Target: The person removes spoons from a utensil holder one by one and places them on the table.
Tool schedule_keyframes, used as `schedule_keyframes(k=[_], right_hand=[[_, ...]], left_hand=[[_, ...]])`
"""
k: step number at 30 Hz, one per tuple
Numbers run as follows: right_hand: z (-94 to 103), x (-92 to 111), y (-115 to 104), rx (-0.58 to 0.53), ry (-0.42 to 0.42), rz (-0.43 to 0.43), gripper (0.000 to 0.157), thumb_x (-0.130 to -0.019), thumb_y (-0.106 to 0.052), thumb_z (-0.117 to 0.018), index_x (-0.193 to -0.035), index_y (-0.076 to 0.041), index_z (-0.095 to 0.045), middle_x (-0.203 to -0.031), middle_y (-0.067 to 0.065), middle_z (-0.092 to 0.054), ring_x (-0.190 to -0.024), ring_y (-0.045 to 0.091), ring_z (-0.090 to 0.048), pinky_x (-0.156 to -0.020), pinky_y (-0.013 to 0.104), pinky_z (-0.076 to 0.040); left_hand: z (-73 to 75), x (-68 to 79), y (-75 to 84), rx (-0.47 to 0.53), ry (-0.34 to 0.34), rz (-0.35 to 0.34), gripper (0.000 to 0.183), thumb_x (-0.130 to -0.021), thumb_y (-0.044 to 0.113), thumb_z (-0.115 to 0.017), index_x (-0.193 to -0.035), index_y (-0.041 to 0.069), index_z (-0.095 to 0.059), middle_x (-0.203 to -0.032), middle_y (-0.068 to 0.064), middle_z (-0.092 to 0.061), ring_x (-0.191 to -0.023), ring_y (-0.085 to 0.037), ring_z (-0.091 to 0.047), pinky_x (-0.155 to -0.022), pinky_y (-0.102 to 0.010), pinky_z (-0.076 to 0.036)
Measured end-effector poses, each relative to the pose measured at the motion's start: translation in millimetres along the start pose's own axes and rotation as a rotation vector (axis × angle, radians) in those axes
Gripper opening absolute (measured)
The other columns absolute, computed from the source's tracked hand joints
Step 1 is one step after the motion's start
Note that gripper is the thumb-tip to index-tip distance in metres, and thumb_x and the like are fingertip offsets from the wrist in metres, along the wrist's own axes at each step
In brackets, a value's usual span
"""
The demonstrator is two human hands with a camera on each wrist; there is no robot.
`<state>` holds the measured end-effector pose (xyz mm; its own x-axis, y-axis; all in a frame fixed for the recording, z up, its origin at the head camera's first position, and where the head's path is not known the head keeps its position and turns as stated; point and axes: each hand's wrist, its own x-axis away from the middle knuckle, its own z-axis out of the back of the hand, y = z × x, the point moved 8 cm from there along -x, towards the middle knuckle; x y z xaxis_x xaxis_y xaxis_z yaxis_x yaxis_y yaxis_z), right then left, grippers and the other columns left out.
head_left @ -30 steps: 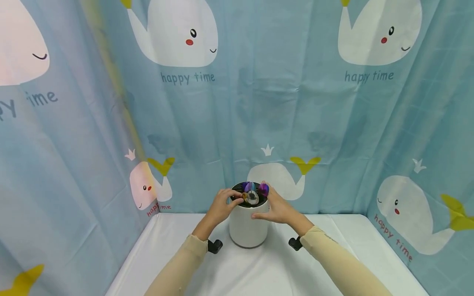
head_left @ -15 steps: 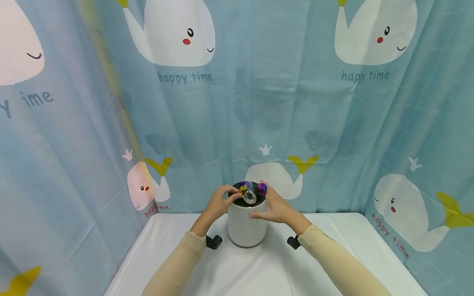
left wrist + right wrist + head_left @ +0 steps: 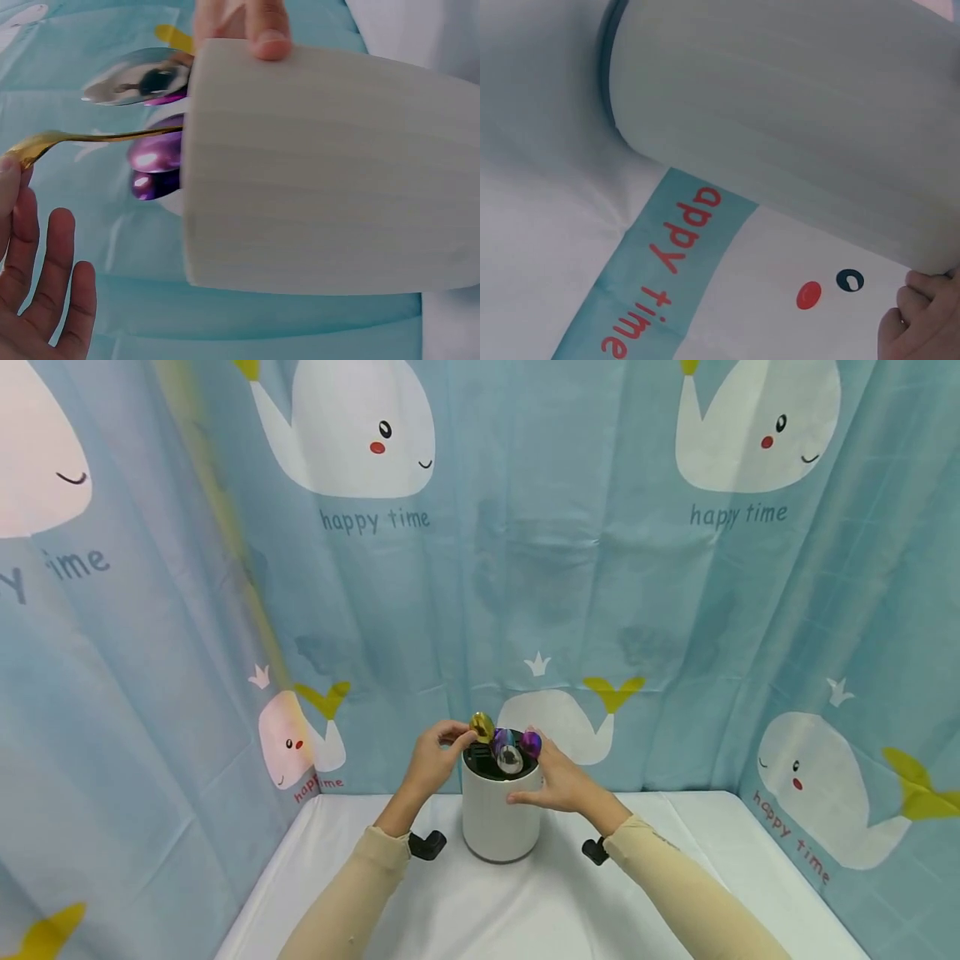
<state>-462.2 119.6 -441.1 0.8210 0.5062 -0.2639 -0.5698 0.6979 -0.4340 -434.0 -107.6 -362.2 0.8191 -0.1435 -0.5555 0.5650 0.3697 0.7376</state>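
Note:
A white cylindrical utensil holder (image 3: pixel 501 818) with a black top stands upright on the table. My left hand (image 3: pixel 433 762) pinches a gold spoon (image 3: pixel 482 727) by its bowl with thumb and fingertips. In the left wrist view, the spoon's thin handle (image 3: pixel 112 137) still runs down into the holder's mouth. Across from it, my right hand (image 3: pixel 567 782) grips the holder near its rim, thumb in front, the other fingers around the far side. Beside the gold spoon, a silver spoon (image 3: pixel 510 760) and purple and bluish spoons (image 3: pixel 531 743) stand bowl-up in the holder.
White cloth (image 3: pixel 510 918) covers the table. A light blue curtain (image 3: pixel 480 568) printed with whales hangs close behind the holder and along both sides. Black wrist mounts (image 3: pixel 428 845) show beside both sleeves.
My left hand has lifted the gold spoon up and to the left, so its bowl now sits above the other spoons. My right hand keeps its place on the holder.

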Motion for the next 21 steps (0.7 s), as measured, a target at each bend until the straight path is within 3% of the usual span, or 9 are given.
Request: schedule_keyframes(k=[6,9,13,16,21], right_hand=[[-1.1,-3,2,0.015,0.011,0.009,0.141,-0.081,-0.078,-0.079,-0.172,-0.005,0.000,-0.179,0.019,-0.005,-0.164,0.036,-0.016,-0.126,0.058,-0.027],[0.9,-4,4,0.018,0.012,0.006,0.141,-0.081,-0.077,-0.080,-0.172,-0.004,0.000,-0.179,0.018,-0.004,-0.164,0.036,-0.014,-0.127,0.057,-0.025],[1.9,-3,4,0.016,0.004,-0.007,0.141,-0.081,-0.077,-0.079,-0.172,-0.005,0.000,-0.179,0.016,-0.002,-0.165,0.035,-0.013,-0.128,0.058,-0.024],[0.7,-2,4,0.020,-0.006,-0.018,0.141,-0.081,-0.080,-0.078,-0.172,-0.006,0.000,-0.180,0.015,-0.002,-0.164,0.035,-0.014,-0.127,0.058,-0.025],[-0.3,-1,3,0.014,-0.015,-0.019,0.140,-0.081,-0.080,-0.077,-0.173,-0.006,-0.001,-0.180,0.015,-0.003,-0.165,0.035,-0.014,-0.127,0.058,-0.026]], left_hand=[[21.9,-2.0,12.2,0.086,0.080,-0.039,0.018,-0.105,0.024,-0.073,-0.110,0.007,-0.077,-0.101,-0.009,-0.073,-0.095,-0.023,-0.070,-0.097,-0.049,-0.053],[33.3,-4.1,12.3,0.130,0.107,-0.006,0.018,-0.106,0.019,-0.071,-0.112,0.002,-0.075,-0.103,-0.014,-0.072,-0.093,-0.019,-0.070,-0.096,-0.040,-0.054],[49.7,-2.3,8.5,0.181,0.140,0.038,0.021,-0.107,0.019,-0.070,-0.112,-0.001,-0.074,-0.100,-0.011,-0.072,-0.092,-0.013,-0.069,-0.092,-0.027,-0.054],[62.4,1.8,8.5,0.222,0.161,0.023,0.023,-0.107,0.020,-0.070,-0.108,-0.003,-0.073,-0.095,-0.005,-0.071,-0.090,-0.011,-0.069,-0.091,-0.025,-0.055],[81.4,7.0,14.2,0.286,0.189,-0.006,0.023,-0.107,0.012,-0.069,-0.107,-0.011,-0.069,-0.091,-0.009,-0.071,-0.088,-0.011,-0.068,-0.090,-0.023,-0.055]])
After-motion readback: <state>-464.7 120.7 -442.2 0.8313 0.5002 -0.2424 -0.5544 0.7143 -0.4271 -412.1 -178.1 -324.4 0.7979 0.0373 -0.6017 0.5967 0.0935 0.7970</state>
